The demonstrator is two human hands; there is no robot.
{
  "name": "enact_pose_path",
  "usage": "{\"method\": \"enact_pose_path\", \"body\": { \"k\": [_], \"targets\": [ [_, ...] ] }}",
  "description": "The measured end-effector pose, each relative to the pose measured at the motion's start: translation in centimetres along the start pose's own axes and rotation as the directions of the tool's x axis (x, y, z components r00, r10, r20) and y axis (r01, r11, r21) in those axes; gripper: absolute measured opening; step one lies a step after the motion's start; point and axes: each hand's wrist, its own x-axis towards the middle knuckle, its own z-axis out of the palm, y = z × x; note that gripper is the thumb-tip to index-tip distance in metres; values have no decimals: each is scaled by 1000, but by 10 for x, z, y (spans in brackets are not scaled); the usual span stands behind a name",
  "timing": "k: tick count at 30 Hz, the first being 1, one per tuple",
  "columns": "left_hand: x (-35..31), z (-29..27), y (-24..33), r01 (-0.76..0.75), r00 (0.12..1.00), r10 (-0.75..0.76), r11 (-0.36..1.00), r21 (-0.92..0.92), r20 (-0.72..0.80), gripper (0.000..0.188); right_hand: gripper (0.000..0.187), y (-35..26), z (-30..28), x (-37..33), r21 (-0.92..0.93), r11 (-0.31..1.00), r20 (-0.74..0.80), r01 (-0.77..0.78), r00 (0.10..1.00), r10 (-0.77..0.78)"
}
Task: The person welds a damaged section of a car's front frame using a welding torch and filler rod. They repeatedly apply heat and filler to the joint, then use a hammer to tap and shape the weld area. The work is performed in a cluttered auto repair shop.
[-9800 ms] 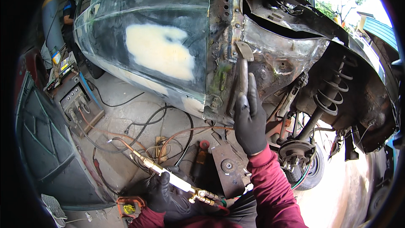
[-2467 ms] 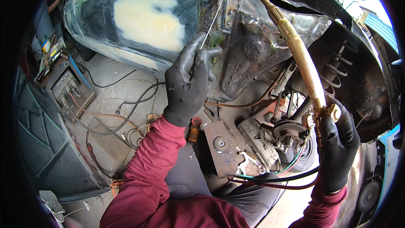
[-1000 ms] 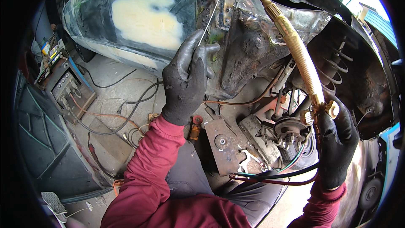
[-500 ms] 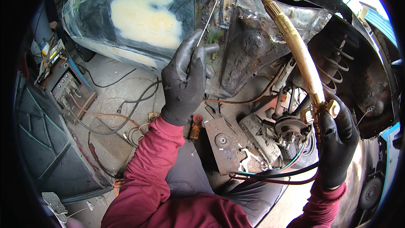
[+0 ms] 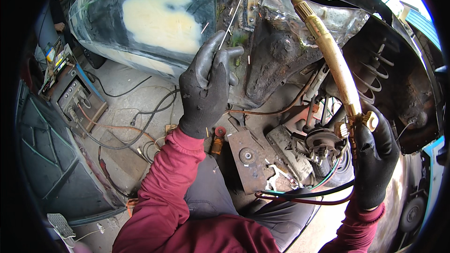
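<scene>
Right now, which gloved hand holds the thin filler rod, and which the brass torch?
The left hand pinches the filler rod, which points up at the flame; the right hand grips the brass torch.

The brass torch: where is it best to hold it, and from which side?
Grip the brass torch at its lower valve end, where the right hand holds it, coming from below. The flame burns at the far bent tip, and the hoses leave at this end.

I can't see the torch (image 5: 328, 56) tip behind the glare at the seam. My right hand (image 5: 375, 159) hides its valve end; the filler rod (image 5: 229, 18) vanishes inside my left fingers (image 5: 211, 61).
</scene>
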Motion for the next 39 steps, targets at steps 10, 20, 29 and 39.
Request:
{"method": "enact_pose_path", "body": {
  "k": [10, 20, 29, 39],
  "targets": [
    [0, 0, 0, -1, 1000, 1, 1000, -4, 4, 43, 38, -1, -2, 1, -50, 999, 9, 16, 1000, -16],
    [-2, 0, -1, 9, 1000, -9, 1000, 1, -1, 42, 37, 5, -2, 0, 18, 1000, 15, -11, 1000, 11],
    [-3, -1, -1, 9, 1000, -9, 1000, -6, -2, 42, 37, 3, -1, 0, 28, 999, 7, -43, 999, 42],
    [-5, -2, -2, 22, 1000, -22, 1000, -6, 3, 43, 37, 4, -3, 0, -15, 1000, 11, -4, 1000, 4]
  ]
}}
